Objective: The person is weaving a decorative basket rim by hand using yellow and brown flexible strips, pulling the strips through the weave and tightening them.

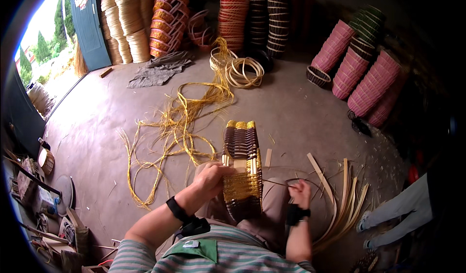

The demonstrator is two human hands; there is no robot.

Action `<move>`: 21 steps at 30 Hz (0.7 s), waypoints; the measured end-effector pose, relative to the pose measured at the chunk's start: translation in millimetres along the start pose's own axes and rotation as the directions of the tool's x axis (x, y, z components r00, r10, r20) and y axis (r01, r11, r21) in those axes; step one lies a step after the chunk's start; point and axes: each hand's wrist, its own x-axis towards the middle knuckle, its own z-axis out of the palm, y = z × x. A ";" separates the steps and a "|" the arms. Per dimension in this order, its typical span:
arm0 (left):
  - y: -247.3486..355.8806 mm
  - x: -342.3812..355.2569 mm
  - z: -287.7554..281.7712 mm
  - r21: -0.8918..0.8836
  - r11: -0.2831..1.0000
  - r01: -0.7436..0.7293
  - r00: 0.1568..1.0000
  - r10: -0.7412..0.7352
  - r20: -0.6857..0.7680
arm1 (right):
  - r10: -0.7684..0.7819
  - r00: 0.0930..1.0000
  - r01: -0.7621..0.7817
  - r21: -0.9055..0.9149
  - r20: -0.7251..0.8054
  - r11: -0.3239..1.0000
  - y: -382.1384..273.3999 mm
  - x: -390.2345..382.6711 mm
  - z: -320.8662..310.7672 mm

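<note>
A round woven basket [242,188], banded in gold and dark brown with a few pale slats showing, is held on its side above my lap. My left hand [212,177] grips its left side, thumb lying across the weave by a pale slat. From the basket's right side a thin dark weaving strand [275,182] runs to my right hand [299,194], whose fingers are closed on it. The strand loops on past that hand toward the floor. What lies inside the basket is hidden.
Tangled golden cord [182,132] spreads over the floor ahead, below coiled pale strips [244,74]. Flat pale strips [345,185] fan out at my right. Stacked pink baskets [352,64] stand at far right; a person's legs [403,212] are nearby. Clutter [58,224] lines the left.
</note>
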 end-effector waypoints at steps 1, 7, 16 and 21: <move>-1.2 -0.5 -7.0 -0.036 0.999 0.013 1.000 -0.013 0.001 | -0.075 0.991 0.080 0.045 -0.113 0.996 -3.9 3.6 -28.6; 22.6 -16.5 -3.0 0.088 0.996 -0.005 0.999 0.001 0.047 | -0.358 0.713 0.271 -0.234 -0.603 0.934 -107.9 -16.2 -229.7; -55.8 0.7 -18.4 0.497 0.864 -0.087 0.984 -0.003 0.177 | -0.238 0.967 -0.003 -0.942 -0.088 0.337 -124.8 -57.7 -101.2; -42.8 -16.9 -6.3 0.504 0.864 -0.007 0.996 -0.039 0.081 | 0.566 0.777 -0.253 -0.686 0.276 0.682 9.2 -84.1 74.8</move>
